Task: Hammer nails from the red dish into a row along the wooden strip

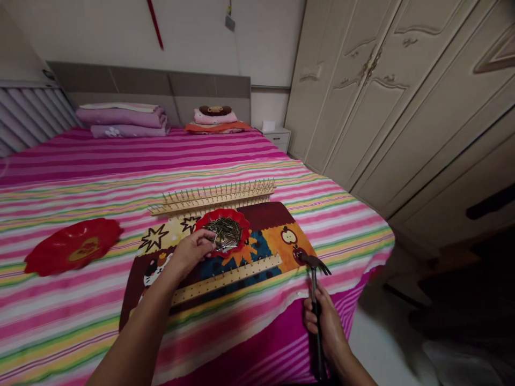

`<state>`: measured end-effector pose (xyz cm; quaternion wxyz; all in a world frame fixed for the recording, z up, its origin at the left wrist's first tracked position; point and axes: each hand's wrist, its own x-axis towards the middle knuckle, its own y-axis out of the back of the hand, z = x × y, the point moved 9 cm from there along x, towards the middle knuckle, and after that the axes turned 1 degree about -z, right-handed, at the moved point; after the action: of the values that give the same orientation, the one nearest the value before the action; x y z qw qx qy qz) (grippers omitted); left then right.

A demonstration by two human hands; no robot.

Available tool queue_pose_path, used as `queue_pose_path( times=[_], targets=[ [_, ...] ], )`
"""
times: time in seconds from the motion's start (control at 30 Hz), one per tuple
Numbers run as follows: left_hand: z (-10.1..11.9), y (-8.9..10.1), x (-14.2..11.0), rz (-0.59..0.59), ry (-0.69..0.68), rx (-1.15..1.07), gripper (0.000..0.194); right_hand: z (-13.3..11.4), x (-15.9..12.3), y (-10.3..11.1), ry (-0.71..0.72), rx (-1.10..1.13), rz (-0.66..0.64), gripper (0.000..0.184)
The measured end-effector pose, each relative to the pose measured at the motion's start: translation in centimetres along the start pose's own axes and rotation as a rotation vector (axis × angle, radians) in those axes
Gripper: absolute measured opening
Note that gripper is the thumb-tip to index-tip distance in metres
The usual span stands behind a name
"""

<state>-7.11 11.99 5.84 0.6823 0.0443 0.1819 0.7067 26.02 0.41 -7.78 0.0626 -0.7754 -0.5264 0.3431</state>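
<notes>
In my right hand (324,316) is a claw hammer (314,284), held by its dark handle at the bed's near edge, head up. My left hand (196,246) reaches over the rim of a red scalloped dish (244,221) heaped with loose nails (227,231). Its thumb and fingers are pinched together on what looks like a nail at the pile's left side. Nearer to me lies a wooden strip (229,278) with rows of holes and a few nails standing at its right part. My left forearm hides the strip's left end.
Beyond the dish, wooden strips (213,200) bristle with upright nails. A patterned mat (269,217) lies under the dish and near strip. A second red dish (74,245) sits at left on the striped bedspread (338,214). Folded bedding (124,119) is by the headboard; wardrobes (386,102) stand right.
</notes>
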Motion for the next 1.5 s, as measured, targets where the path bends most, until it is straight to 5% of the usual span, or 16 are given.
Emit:
queue_pose_path(
  times=[0.2, 0.3, 0.4, 0.6, 1.0, 1.33, 1.5],
  targets=[
    [-1.1, 2.2, -2.7, 0.067, 0.049, -0.215, 0.057, 0.1, 0.1, 0.0, -0.003, 0.017, -0.022, 0.059],
    [-2.3, 2.9, -3.7, 0.062, 0.114, -0.255, 0.045, 0.3, 0.2, 0.1, -0.007, 0.024, -0.022, 0.049],
    [-3.4, 2.7, -4.8, 0.0, 0.188, -0.302, 0.033, 0.3, 0.0, -0.1, -0.005, 0.018, -0.038, 0.042],
    [-5.8, 1.4, -7.2, -0.099, 0.312, -0.466, 0.048, 0.3, -0.2, -0.3, 0.0, 0.008, -0.055, 0.034],
    [-10.0, 1.0, -6.4, 0.081, 0.327, -0.325, 0.053, 0.6, 0.2, -0.3, -0.011, 0.024, -0.058, 0.033],
    [-9.0, 0.9, -5.8, 0.105, 0.211, -0.067, 0.04, 0.8, 0.5, -0.2, 0.006, 0.01, -0.036, 0.042],
    [-8.6, 0.8, -6.1, 0.113, 0.21, 0.003, 0.035, -0.5, -1.5, -1.0, 0.118, -0.071, 0.041, 0.054]
  ],
)
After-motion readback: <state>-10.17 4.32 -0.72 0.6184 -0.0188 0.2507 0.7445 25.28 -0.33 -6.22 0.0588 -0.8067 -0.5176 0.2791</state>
